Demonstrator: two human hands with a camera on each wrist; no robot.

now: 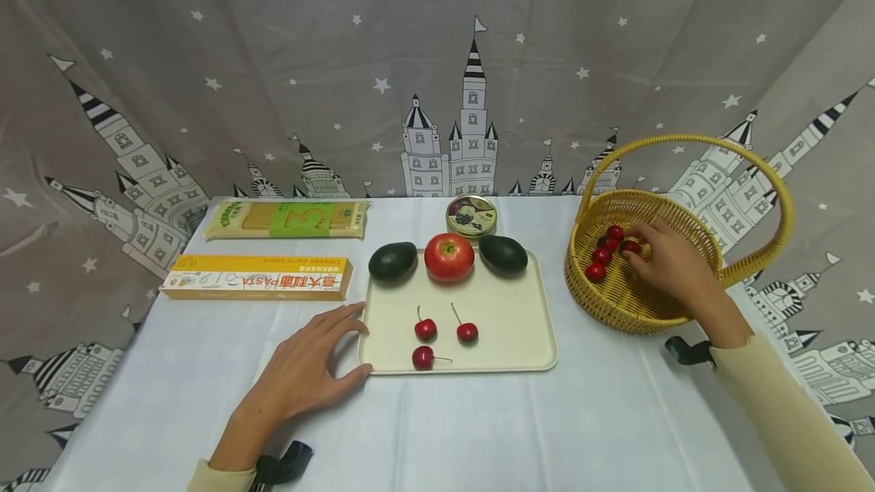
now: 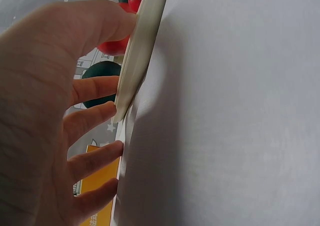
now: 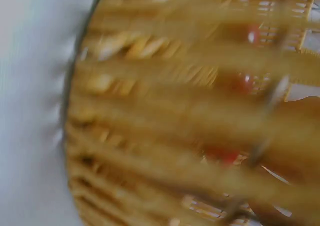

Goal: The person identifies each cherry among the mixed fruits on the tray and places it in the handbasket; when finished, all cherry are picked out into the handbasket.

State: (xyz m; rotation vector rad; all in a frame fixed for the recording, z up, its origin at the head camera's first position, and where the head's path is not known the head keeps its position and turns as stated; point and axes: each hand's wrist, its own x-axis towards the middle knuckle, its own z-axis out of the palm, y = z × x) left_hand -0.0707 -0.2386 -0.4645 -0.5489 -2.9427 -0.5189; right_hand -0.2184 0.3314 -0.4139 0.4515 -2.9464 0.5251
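My right hand (image 1: 666,260) reaches into a yellow wicker basket (image 1: 645,321) and pinches a red cherry (image 1: 632,247) between thumb and fingers. Several more cherries (image 1: 602,255) lie beside it in the basket. In the right wrist view the blurred wicker wall (image 3: 150,116) hides most of that hand. My left hand (image 1: 307,367) spreads its fingers at the left edge of a cream tray (image 1: 506,340), thumb and fingertips touching the rim. On the tray are three stemmed cherries (image 1: 468,332), a large red fruit (image 1: 449,257) and two dark green avocados (image 1: 393,260).
Behind the tray stands a round tin (image 1: 472,216). To the left lie a pack of pasta (image 1: 287,219) and a yellow pasta box (image 1: 256,278). The basket's tall handle (image 1: 782,203) arches over it. A grey castle-patterned curtain (image 1: 307,59) hangs behind the white-covered table.
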